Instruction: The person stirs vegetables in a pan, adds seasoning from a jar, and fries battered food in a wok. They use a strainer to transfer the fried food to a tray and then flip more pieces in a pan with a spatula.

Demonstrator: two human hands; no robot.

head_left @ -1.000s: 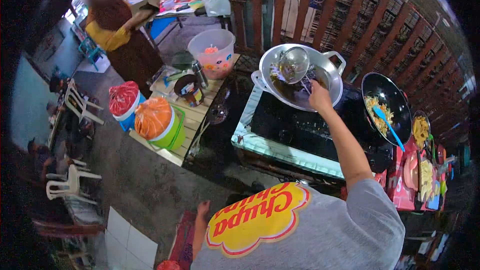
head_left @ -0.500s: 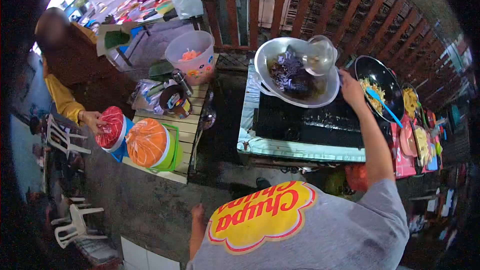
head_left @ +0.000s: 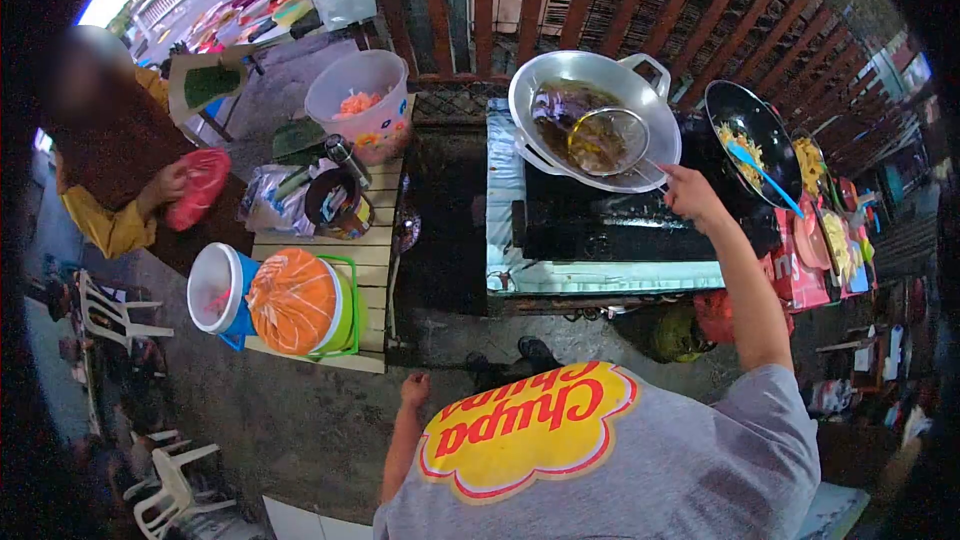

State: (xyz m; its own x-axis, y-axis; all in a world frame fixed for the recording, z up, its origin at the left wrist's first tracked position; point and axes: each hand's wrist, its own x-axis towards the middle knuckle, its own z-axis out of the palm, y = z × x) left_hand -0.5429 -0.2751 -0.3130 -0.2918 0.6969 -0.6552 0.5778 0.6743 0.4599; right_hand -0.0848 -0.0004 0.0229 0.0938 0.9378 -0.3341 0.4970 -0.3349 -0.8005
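Note:
My right hand (head_left: 692,195) is closed around the thin handle of a wire strainer (head_left: 608,143) at the right side of a large metal wok (head_left: 660,155). The strainer's round mesh bowl is down in the dark oil (head_left: 556,112) inside the wok. Beyond that hand, a black pan (head_left: 775,125) holds shredded food and a blue spatula (head_left: 762,176). My left hand (head_left: 416,388) hangs low beside my body, its fingers curled, with nothing visible in it. Closest to it is the slatted table (head_left: 372,343).
At left, a co-worker's hand holds a red cover (head_left: 200,188) beside an uncovered blue-and-white bucket (head_left: 212,285). An orange-covered green bucket (head_left: 290,305) and a tall plastic tub (head_left: 330,90) stand on the slatted table. A wooden fence (head_left: 580,0) runs behind the wok.
The strainer has gone from above the wok's right side down into the oil. The co-worker has lifted the red cover off the blue-and-white bucket. My view has shifted slightly.

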